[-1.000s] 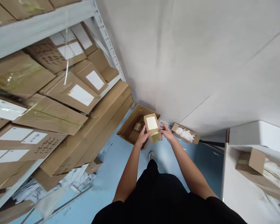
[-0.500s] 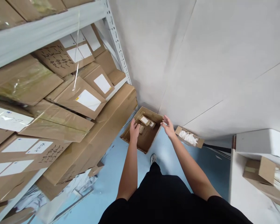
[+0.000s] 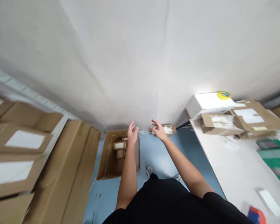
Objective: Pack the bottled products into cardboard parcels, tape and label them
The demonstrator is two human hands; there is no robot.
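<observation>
My left hand (image 3: 132, 134) is held over the right rim of an open cardboard carton (image 3: 108, 161) on the blue floor, fingers apart and empty. Inside the carton lie a few small brown boxes, one with a white label (image 3: 119, 145). My right hand (image 3: 158, 130) is raised a little to the right, fingers spread, holding nothing. It hovers in front of a small open box of white stuff (image 3: 168, 129) at the foot of the wall.
Large flat cartons with white labels (image 3: 25, 140) are stacked at the left. A white table (image 3: 235, 168) at the right carries opened cardboard boxes (image 3: 245, 119), a white box with a yellow tape roll (image 3: 224, 95), green sheets and a red object (image 3: 256, 214). My shoes show on the floor.
The small labelled box that both hands held went into the carton and both hands let go. The view has swung right, off the shelves and toward the white table.
</observation>
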